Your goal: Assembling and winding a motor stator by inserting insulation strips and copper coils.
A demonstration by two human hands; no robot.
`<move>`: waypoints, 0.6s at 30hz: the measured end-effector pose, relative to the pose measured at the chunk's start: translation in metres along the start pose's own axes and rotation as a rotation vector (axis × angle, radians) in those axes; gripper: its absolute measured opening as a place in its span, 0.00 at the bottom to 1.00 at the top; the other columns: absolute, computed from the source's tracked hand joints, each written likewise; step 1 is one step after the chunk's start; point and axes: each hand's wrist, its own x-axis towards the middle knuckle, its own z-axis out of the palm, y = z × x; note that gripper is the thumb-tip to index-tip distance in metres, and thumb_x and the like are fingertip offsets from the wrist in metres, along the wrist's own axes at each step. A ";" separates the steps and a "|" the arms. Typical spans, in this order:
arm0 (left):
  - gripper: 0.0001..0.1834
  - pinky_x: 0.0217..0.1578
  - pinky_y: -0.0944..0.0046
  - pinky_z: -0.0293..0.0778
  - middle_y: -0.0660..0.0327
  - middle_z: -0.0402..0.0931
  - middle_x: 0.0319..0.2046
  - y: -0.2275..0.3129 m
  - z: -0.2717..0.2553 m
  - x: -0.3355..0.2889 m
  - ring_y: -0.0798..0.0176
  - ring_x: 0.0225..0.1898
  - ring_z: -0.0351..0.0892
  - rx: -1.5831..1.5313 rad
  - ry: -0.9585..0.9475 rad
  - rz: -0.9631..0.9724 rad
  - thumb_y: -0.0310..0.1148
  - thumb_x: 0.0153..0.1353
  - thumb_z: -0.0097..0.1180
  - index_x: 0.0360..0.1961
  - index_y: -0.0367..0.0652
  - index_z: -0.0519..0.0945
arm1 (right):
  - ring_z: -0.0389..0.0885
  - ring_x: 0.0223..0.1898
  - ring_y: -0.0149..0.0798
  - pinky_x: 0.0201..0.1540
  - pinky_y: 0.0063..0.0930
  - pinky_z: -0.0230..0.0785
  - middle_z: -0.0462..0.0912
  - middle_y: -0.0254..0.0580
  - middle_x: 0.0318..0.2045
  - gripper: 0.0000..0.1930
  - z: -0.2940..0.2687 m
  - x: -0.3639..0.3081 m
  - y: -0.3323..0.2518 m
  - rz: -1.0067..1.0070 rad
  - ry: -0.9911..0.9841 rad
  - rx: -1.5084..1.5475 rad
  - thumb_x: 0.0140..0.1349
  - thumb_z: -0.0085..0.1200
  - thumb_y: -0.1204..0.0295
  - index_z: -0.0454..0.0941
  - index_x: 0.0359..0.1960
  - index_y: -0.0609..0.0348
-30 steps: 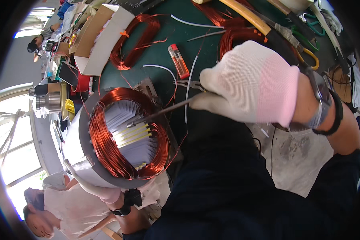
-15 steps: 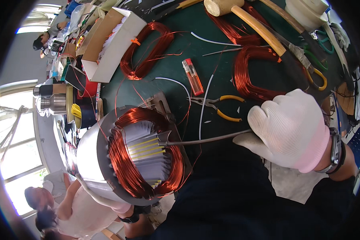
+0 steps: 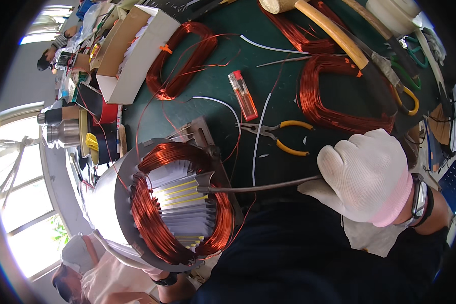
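Note:
A motor stator (image 3: 121,202) with copper windings (image 3: 154,218) bulging from its open end lies in front of me at the left. White slot liners and yellow strips show inside its bore. My gloved left hand (image 3: 120,253) grips the stator's outer lower left side; most of its fingers are hidden behind it. My gloved right hand (image 3: 367,175) is closed round the end of a thin metal rod tool (image 3: 268,187). The tool's wider, flat tip reaches into the stator's mouth by the yellow strips. Its grip end is hidden in my fist.
Yellow-handled pliers (image 3: 292,138), a lighter (image 3: 243,95) and white sleeving (image 3: 259,137) lie on the green bench. Copper coils (image 3: 309,96), a mallet (image 3: 334,30) and scissors (image 3: 410,101) are beyond. A white box (image 3: 142,63) stands far left. Another person (image 3: 111,273) is at lower left.
The stator has shifted slightly left and down in the picture, and the tool's tip with it. My right hand is slightly lower, still on the tool. The person at lower left has changed position.

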 end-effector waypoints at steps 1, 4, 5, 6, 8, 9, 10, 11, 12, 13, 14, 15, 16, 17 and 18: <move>0.37 0.66 0.51 0.69 0.50 0.65 0.71 0.000 0.006 0.003 0.51 0.68 0.70 -0.009 0.002 -0.013 0.46 0.75 0.45 0.77 0.36 0.56 | 0.74 0.18 0.42 0.22 0.39 0.60 0.68 0.34 0.16 0.26 0.001 -0.001 0.000 0.003 0.000 -0.002 0.33 0.77 0.54 0.71 0.23 0.51; 0.37 0.67 0.50 0.68 0.50 0.65 0.71 0.003 0.000 -0.002 0.51 0.68 0.70 -0.029 0.010 -0.053 0.47 0.75 0.44 0.78 0.37 0.56 | 0.74 0.18 0.41 0.22 0.38 0.60 0.68 0.34 0.15 0.26 0.003 -0.002 0.001 -0.026 0.072 -0.001 0.34 0.77 0.54 0.72 0.24 0.51; 0.37 0.67 0.50 0.68 0.50 0.65 0.72 0.003 -0.006 -0.004 0.51 0.69 0.69 -0.034 0.013 -0.067 0.48 0.75 0.44 0.78 0.37 0.56 | 0.74 0.18 0.41 0.22 0.38 0.60 0.68 0.34 0.15 0.26 0.002 -0.002 0.001 -0.023 0.039 0.009 0.34 0.77 0.54 0.71 0.24 0.51; 0.37 0.67 0.50 0.68 0.50 0.65 0.72 0.003 0.001 -0.001 0.50 0.69 0.69 -0.041 0.017 -0.080 0.48 0.75 0.44 0.78 0.38 0.56 | 0.74 0.18 0.42 0.21 0.38 0.60 0.68 0.34 0.15 0.26 0.001 -0.002 0.002 -0.020 0.007 0.017 0.34 0.78 0.54 0.71 0.24 0.51; 0.37 0.68 0.50 0.67 0.51 0.64 0.72 0.005 0.002 -0.003 0.50 0.69 0.69 -0.054 0.025 -0.107 0.49 0.75 0.43 0.78 0.38 0.56 | 0.74 0.17 0.42 0.21 0.39 0.60 0.68 0.34 0.15 0.26 0.003 -0.001 0.002 -0.019 0.008 0.021 0.34 0.78 0.54 0.71 0.24 0.51; 0.37 0.68 0.49 0.67 0.51 0.64 0.72 0.006 0.007 -0.002 0.50 0.69 0.69 -0.060 0.028 -0.122 0.49 0.76 0.43 0.78 0.38 0.56 | 0.74 0.17 0.42 0.20 0.39 0.60 0.68 0.34 0.15 0.26 0.003 -0.001 0.002 -0.017 0.010 0.026 0.35 0.78 0.55 0.70 0.24 0.51; 0.37 0.68 0.49 0.66 0.51 0.64 0.72 0.005 0.005 -0.001 0.50 0.69 0.68 -0.067 0.030 -0.136 0.49 0.76 0.43 0.78 0.38 0.56 | 0.74 0.17 0.42 0.20 0.39 0.60 0.68 0.34 0.15 0.26 0.003 -0.001 0.002 -0.015 0.008 0.026 0.35 0.78 0.55 0.70 0.24 0.51; 0.37 0.68 0.49 0.66 0.51 0.64 0.72 0.006 0.008 -0.002 0.50 0.69 0.68 -0.073 0.031 -0.151 0.50 0.76 0.42 0.78 0.39 0.56 | 0.74 0.17 0.43 0.20 0.39 0.60 0.69 0.35 0.15 0.26 0.001 -0.001 0.002 0.002 -0.023 0.031 0.36 0.78 0.55 0.70 0.24 0.51; 0.37 0.69 0.49 0.66 0.51 0.64 0.72 0.007 0.009 -0.003 0.50 0.70 0.68 -0.081 0.037 -0.164 0.50 0.76 0.42 0.78 0.39 0.56 | 0.75 0.16 0.43 0.19 0.40 0.61 0.69 0.35 0.15 0.26 -0.002 0.000 0.000 0.015 -0.052 0.034 0.36 0.78 0.55 0.70 0.23 0.51; 0.37 0.69 0.48 0.65 0.51 0.64 0.72 0.008 0.009 -0.004 0.50 0.70 0.68 -0.090 0.043 -0.177 0.50 0.76 0.42 0.78 0.39 0.57 | 0.75 0.16 0.43 0.19 0.40 0.61 0.69 0.35 0.15 0.26 -0.005 0.000 -0.001 0.014 -0.052 0.031 0.36 0.78 0.55 0.70 0.23 0.51; 0.37 0.69 0.48 0.65 0.51 0.64 0.72 0.009 0.008 -0.004 0.50 0.70 0.68 -0.099 0.048 -0.190 0.51 0.76 0.42 0.78 0.39 0.57 | 0.75 0.16 0.43 0.19 0.39 0.62 0.70 0.36 0.14 0.25 -0.008 0.001 -0.003 0.023 -0.092 0.027 0.38 0.78 0.55 0.70 0.23 0.51; 0.37 0.69 0.48 0.65 0.51 0.64 0.73 0.009 0.009 -0.004 0.50 0.70 0.67 -0.102 0.054 -0.203 0.51 0.76 0.41 0.78 0.40 0.57 | 0.76 0.16 0.43 0.19 0.39 0.62 0.70 0.36 0.14 0.25 -0.010 0.003 -0.003 0.029 -0.133 0.029 0.39 0.78 0.55 0.70 0.23 0.51; 0.37 0.69 0.48 0.64 0.51 0.63 0.73 0.011 0.011 -0.003 0.50 0.70 0.67 -0.106 0.060 -0.216 0.51 0.76 0.41 0.78 0.40 0.57 | 0.76 0.16 0.43 0.19 0.39 0.62 0.70 0.36 0.14 0.25 -0.012 0.005 -0.003 0.027 -0.132 0.031 0.39 0.78 0.55 0.70 0.23 0.51; 0.37 0.70 0.48 0.64 0.51 0.63 0.73 0.011 0.009 -0.005 0.50 0.70 0.67 -0.110 0.067 -0.228 0.52 0.76 0.41 0.78 0.40 0.57 | 0.76 0.16 0.43 0.20 0.39 0.63 0.71 0.36 0.14 0.25 -0.014 0.008 -0.002 0.019 -0.157 0.024 0.40 0.78 0.55 0.71 0.23 0.52; 0.37 0.70 0.47 0.64 0.51 0.63 0.73 0.010 0.016 0.000 0.50 0.71 0.67 -0.121 0.069 -0.242 0.52 0.77 0.41 0.78 0.40 0.57 | 0.77 0.16 0.43 0.20 0.38 0.64 0.72 0.36 0.14 0.24 -0.016 0.009 -0.003 0.018 -0.182 0.011 0.41 0.78 0.54 0.71 0.24 0.52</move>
